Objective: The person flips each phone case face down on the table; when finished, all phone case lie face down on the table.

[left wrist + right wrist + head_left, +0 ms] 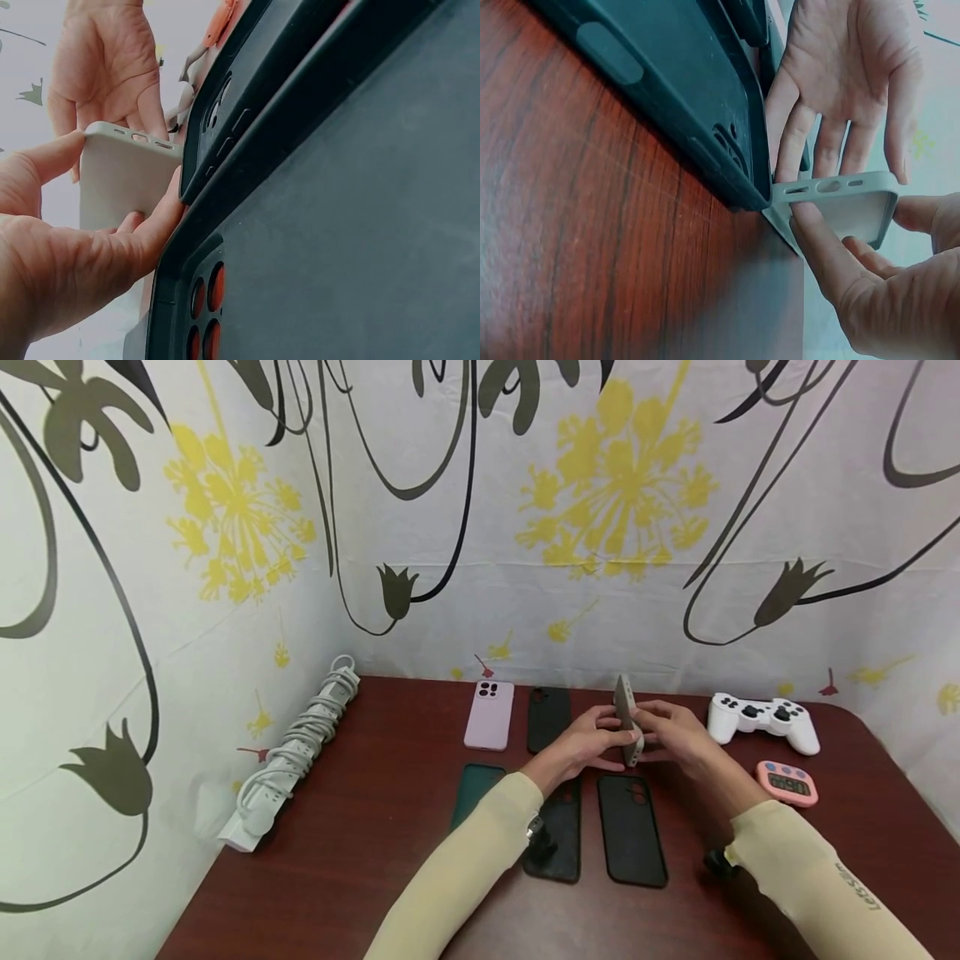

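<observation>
Both hands hold a light grey phone case (624,708) on edge above the table. My left hand (579,747) grips it from the left, the thumb at one corner and fingers at the opposite edge in the left wrist view. My right hand (678,737) pinches it from the right between thumb and fingers. In the right wrist view the grey case (855,217) shows its hollow inside and the cutouts along its end. Below the hands lie two black phone cases, one (632,835) fully visible and another (558,843) partly behind my left sleeve.
At the back are a pale pink phone case (489,718) and a black case (548,718). A dark green case (474,785) is partly hidden by my left arm. A white game controller (763,718) and a pink timer (786,783) sit right; a cord-wrapped power strip (296,752) lies left.
</observation>
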A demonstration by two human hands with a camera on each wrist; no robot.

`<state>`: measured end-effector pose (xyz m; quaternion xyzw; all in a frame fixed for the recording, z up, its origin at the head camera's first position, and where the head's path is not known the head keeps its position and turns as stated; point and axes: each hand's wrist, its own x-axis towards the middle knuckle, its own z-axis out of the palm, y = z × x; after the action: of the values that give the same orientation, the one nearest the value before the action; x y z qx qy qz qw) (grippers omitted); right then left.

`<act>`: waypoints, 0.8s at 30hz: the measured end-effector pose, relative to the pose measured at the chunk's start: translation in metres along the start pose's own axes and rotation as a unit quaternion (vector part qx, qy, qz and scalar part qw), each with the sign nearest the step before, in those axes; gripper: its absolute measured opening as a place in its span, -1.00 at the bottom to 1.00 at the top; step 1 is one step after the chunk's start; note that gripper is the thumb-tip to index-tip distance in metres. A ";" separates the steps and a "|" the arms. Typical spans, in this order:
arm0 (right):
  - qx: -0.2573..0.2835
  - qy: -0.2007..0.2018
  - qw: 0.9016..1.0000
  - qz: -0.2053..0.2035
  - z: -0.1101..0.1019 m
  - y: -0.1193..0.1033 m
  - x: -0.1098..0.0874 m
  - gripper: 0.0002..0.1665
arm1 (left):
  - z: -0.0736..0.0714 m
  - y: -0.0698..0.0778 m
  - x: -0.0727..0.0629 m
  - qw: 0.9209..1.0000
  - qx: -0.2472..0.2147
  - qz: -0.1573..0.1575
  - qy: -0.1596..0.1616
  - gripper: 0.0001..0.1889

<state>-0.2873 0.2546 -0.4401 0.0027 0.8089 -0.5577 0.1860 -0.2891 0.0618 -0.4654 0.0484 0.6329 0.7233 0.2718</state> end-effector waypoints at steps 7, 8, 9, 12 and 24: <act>0.013 0.031 0.999 -0.005 0.005 -0.002 -0.002 -0.21 | 0.002 0.002 -0.002 1.000 0.003 -0.005 0.001 -0.32; 0.012 0.036 0.999 -0.007 0.006 -0.003 -0.002 -0.22 | 0.003 0.003 -0.003 1.000 0.004 -0.007 0.003 -0.33; 0.009 0.042 0.999 -0.008 0.006 -0.003 -0.002 -0.24 | 0.004 0.003 -0.003 1.000 0.007 -0.009 0.005 -0.34; 0.004 0.056 0.998 -0.009 0.007 -0.004 -0.003 -0.28 | 0.007 0.005 -0.004 1.000 0.019 -0.013 0.018 -0.37; 0.030 0.064 0.997 -0.019 0.011 -0.005 -0.012 -0.30 | 0.006 0.004 -0.002 0.997 0.053 0.003 0.059 -0.50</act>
<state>-0.2743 0.2449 -0.4353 0.0285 0.8019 -0.5839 0.1234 -0.2860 0.0659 -0.4598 0.0217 0.6851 0.6910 0.2293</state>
